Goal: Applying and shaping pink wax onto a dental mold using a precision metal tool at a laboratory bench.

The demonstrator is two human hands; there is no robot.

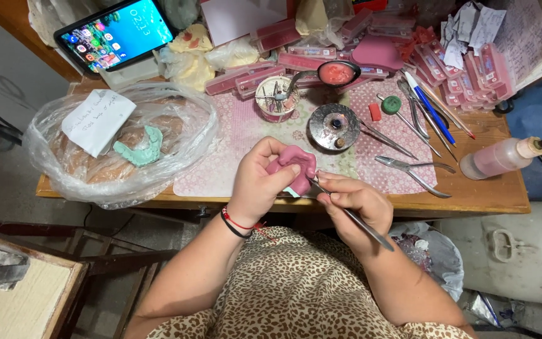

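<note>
I see the left hand (260, 182) clamped around a pink wax denture base (295, 162), thumb across its front and fingers curled behind, holding it just above the front edge of the wooden table (484, 194), near the middle. The right hand (354, 204) has its fingers closed together on a thin metal carving tool (352, 216), gripped like a pen; the tool's tip touches the lower right side of the pink piece, right beside the left thumb.

As for containers, I make out a clear plastic bag (117, 141) at the table's left edge, lying open, with a green dental impression (139, 149) and a white handwritten note (98, 120) in it. Behind the hands, a small round cup (276, 97) holds several metal instruments, and a metal ladle (335, 73) beside it carries melted pink wax. A round metal burner (334, 126) sits between them and the hands. A squeeze bottle (500, 157) of pinkish liquid lies on its side near the right edge, with pliers (412, 168) just left of it. Flat pink boxes (465, 69) crowd the back right corner, and a phone (115, 32) leans at the back left.
</note>
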